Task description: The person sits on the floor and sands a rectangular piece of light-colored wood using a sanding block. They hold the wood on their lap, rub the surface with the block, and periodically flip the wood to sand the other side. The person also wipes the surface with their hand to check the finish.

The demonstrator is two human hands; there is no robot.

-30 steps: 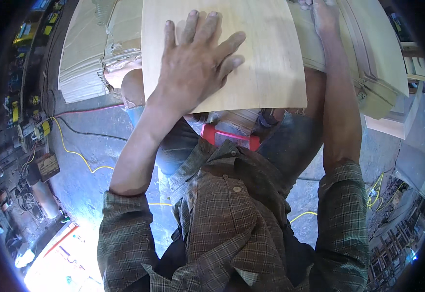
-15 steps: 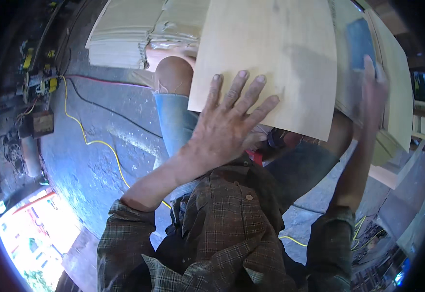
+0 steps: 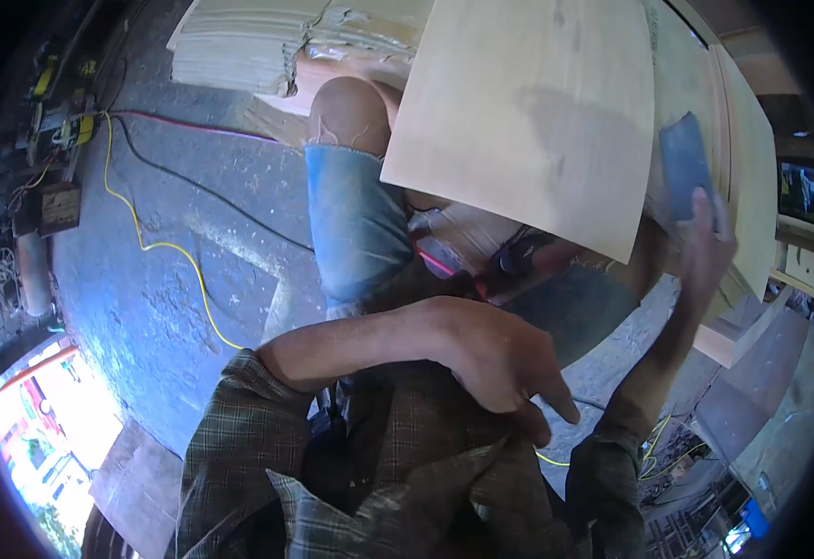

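My right grip (image 3: 708, 244) is closed on the near end of a flat blue-grey pad (image 3: 684, 158), just right of the pale wooden panel (image 3: 528, 121). My left grip (image 3: 505, 359), loosely bent, sits nearer me than the panel, apart from it; its palm is hidden, so I cannot tell its hold. Cardboard (image 3: 239, 47) lies left of the panel.

Spreading out as scuffed grey floor (image 3: 146, 307), carrying a winding yellow cable (image 3: 166, 244), a curving black cable (image 3: 230, 201) and a red cable (image 3: 200, 129).
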